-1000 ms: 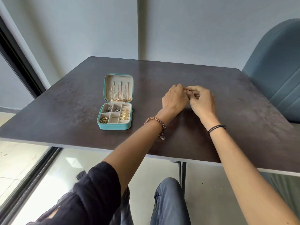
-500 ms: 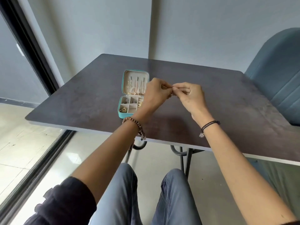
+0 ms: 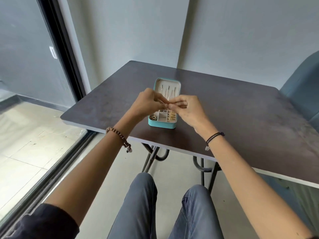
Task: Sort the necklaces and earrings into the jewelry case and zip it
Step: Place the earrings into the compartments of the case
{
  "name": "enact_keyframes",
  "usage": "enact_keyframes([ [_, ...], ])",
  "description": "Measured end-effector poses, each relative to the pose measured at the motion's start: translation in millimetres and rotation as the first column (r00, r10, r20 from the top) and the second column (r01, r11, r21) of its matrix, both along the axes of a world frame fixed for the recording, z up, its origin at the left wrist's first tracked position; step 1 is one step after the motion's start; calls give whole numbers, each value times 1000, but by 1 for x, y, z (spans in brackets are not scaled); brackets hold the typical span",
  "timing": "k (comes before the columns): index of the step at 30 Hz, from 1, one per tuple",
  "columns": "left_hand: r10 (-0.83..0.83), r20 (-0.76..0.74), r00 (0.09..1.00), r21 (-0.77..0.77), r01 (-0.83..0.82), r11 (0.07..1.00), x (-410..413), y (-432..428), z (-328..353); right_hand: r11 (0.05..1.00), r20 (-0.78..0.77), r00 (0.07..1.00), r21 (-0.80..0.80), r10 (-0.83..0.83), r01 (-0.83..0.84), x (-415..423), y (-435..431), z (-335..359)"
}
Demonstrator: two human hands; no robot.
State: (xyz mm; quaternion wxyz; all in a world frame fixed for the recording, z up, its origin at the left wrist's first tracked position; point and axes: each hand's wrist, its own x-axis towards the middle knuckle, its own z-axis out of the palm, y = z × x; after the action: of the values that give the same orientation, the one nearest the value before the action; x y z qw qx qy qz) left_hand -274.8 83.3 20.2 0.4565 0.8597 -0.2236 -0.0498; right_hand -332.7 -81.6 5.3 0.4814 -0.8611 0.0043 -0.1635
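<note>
- Beside the table (image 3: pixel 103 107), at the far left, a glass door (image 3: pixel 25 83) runs down to the floor and plays no part in the work.
- Left of centre, the left hand (image 3: pixel 146 103), a beaded bracelet (image 3: pixel 119 135) on its wrist, is raised over the case. Its fingers are curled, and thumb and fingertips pinch a small piece of jewelry (image 3: pixel 162 101).
- That piece is thin and pale, held in the air between the two hands. It is too small to tell whether it is a necklace or an earring.
- Below and behind the hands, the jewelry case (image 3: pixel 162 124) sits open and unzipped near the table's near edge, its lid (image 3: pixel 159 83) on the far side.
- Necklaces (image 3: pixel 168 91) hang in a row inside the lid, and gold earrings (image 3: pixel 171 116) fill the right-hand compartments. The middle front compartment looks bare.
- Right of centre, the right hand (image 3: pixel 189 110), with a cord bracelet (image 3: pixel 214 137) on its wrist, pinches the same piece. Thumb and forefinger are closed on it and the other fingers are loosely curled.
- The step in hand seems to be readying this piece for the case. No other loose jewelry shows on the table, so the sorting looks nearly done.
- The next move probably calls for lowering the piece to the lid or the free compartment without snagging the hung chains. Then the lid must be folded down and zipped.
- At the far right stands a blue chair (image 3: pixel 302 94).
</note>
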Motion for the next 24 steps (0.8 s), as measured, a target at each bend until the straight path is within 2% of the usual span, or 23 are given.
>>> enact_keyframes([
  [4,35,30,999,83,-37,996,-6,10,-7,999,-46,999,-41,-13,11,1,12,-11],
  [11,19,26,999,142,-22,990,-10,11,-6,997,-56,997,-60,-50,46,0,12,-16],
  [16,-19,-21,1000,126,22,992,-15,12,-3,994,-79,994,-86,-74,67,-5,9,-15],
  [24,6,-11,1000,117,-5,993,-14,13,-5,991,-84,993,-113,-82,72,-9,8,-13],
])
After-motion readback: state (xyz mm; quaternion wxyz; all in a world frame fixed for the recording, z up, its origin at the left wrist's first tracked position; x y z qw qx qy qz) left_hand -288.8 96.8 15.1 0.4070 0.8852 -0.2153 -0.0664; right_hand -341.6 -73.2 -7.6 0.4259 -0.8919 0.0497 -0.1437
